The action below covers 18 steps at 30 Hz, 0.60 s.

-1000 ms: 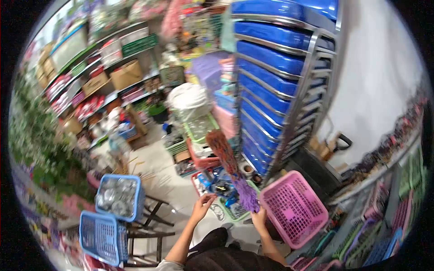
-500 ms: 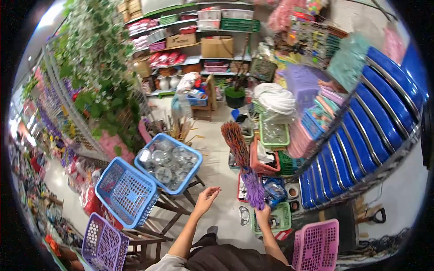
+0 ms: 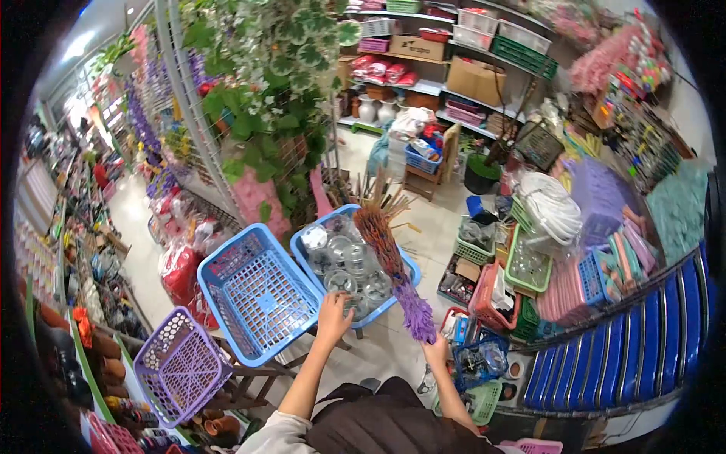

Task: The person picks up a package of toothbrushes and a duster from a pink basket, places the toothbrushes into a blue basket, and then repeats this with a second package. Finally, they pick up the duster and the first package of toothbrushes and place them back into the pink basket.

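Observation:
My right hand (image 3: 435, 352) is closed around the lower end of a feather duster (image 3: 395, 274), with purple feathers near the hand and orange-brown ones toward the far tip. The duster points up and away, its tip over a blue basket (image 3: 411, 266) full of clear round containers (image 3: 354, 257). At that basket's near edge is my left hand (image 3: 333, 318), fingers apart and slightly curled, overlapping one of the containers in this view. To its left stands a second blue basket (image 3: 261, 303), with nothing lying in it.
A purple basket (image 3: 181, 367) stands at the lower left. Crates, including a green one (image 3: 529, 265) and a coral one (image 3: 495, 299), crowd the floor on the right beside stacked blue chairs (image 3: 612, 356). Hanging foliage (image 3: 280, 98) rises behind the baskets; loaded shelves (image 3: 423, 76) line the back.
My view has turned left. The feather duster has swung left, so its tip is now over the basket of clear containers. My left hand has come to that basket's edge.

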Tool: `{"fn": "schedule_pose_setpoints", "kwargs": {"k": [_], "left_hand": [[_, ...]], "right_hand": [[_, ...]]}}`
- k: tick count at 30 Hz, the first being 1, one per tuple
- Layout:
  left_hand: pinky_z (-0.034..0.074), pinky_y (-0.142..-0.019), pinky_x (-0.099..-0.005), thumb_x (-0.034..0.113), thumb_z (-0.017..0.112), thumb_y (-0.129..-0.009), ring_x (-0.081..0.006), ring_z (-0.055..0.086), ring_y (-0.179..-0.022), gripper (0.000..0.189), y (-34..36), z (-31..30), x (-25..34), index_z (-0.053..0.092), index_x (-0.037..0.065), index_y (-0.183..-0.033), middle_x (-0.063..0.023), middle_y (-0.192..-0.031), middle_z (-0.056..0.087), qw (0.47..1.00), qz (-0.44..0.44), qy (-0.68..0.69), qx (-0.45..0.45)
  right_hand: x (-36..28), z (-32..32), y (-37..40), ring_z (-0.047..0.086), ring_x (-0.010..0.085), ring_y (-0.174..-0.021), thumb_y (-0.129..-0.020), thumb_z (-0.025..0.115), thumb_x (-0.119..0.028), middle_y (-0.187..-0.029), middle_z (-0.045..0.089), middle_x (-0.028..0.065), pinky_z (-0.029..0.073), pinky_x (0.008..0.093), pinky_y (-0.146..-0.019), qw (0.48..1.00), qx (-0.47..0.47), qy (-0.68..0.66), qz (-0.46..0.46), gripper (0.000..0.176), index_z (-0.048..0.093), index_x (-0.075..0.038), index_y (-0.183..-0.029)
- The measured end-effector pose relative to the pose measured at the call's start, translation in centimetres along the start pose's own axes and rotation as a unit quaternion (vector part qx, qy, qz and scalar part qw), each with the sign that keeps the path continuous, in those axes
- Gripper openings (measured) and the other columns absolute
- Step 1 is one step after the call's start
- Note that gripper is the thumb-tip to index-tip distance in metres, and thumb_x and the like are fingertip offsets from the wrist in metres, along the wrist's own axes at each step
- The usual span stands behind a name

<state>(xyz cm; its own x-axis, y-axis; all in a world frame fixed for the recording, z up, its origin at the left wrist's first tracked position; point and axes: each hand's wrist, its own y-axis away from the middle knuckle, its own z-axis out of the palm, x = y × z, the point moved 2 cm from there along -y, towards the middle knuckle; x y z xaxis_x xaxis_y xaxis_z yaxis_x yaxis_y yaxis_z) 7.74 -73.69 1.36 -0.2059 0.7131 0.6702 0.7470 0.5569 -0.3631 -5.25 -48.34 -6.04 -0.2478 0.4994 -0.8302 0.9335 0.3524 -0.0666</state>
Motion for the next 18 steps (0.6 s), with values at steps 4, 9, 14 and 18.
{"fn": "schedule_pose_setpoints", "kwargs": {"k": [4, 9, 14, 18], "left_hand": [[0.040, -0.090, -0.0402, 0.009, 0.072, -0.057, -0.0342, 0.047, -0.106, 0.055, -1.7, 1.3, -4.6, 0.051, 0.001, -0.108, -0.0183, -0.116, 0.046, 0.992, -0.011, -0.123, -0.006], [0.039, -0.091, -0.0399, 0.013, 0.073, -0.057, -0.0319, 0.044, -0.115, 0.071, -3.7, 3.8, -7.2, 0.042, 0.001, -0.120, -0.0166, -0.123, 0.045, 0.966, 0.009, -0.255, -0.036], [0.044, -0.082, -0.0393, 0.014, 0.065, -0.063, -0.0274, 0.049, -0.108, 0.062, -4.8, 6.4, -8.9, 0.043, 0.003, -0.120, -0.0124, -0.121, 0.048, 0.921, -0.042, -0.375, -0.099], [0.046, -0.077, -0.0386, 0.016, 0.068, -0.063, -0.0270, 0.053, -0.099, 0.061, -5.8, 6.9, -8.9, 0.045, 0.004, -0.118, -0.0110, -0.112, 0.051, 0.916, -0.103, -0.363, -0.138]], "right_hand": [[-2.3, 0.9, -1.8, 0.060, 0.0361, -0.071, -0.067, 0.069, -0.022, -0.074, 0.062, 0.0190, 0.045, 0.0409, -0.062, 0.997, -0.074, 0.010, -0.028, 0.029, 0.064, -0.006, -0.091], [-0.6, 1.8, -5.8, 0.061, 0.0345, -0.070, -0.066, 0.070, -0.030, -0.071, 0.062, 0.0184, 0.045, 0.0408, -0.062, 0.986, -0.148, 0.062, -0.046, 0.034, 0.065, -0.006, -0.089], [-2.1, 1.2, -9.8, 0.060, 0.0374, -0.071, -0.066, 0.066, -0.031, -0.072, 0.061, 0.0201, 0.046, 0.0445, -0.063, 0.968, -0.178, 0.117, -0.134, 0.032, 0.065, -0.008, -0.088], [-2.2, 1.2, -11.5, 0.059, 0.0381, -0.069, -0.066, 0.064, -0.027, -0.070, 0.061, 0.0206, 0.046, 0.0444, -0.062, 0.966, -0.185, 0.126, -0.132, 0.029, 0.065, -0.008, -0.087]]}}
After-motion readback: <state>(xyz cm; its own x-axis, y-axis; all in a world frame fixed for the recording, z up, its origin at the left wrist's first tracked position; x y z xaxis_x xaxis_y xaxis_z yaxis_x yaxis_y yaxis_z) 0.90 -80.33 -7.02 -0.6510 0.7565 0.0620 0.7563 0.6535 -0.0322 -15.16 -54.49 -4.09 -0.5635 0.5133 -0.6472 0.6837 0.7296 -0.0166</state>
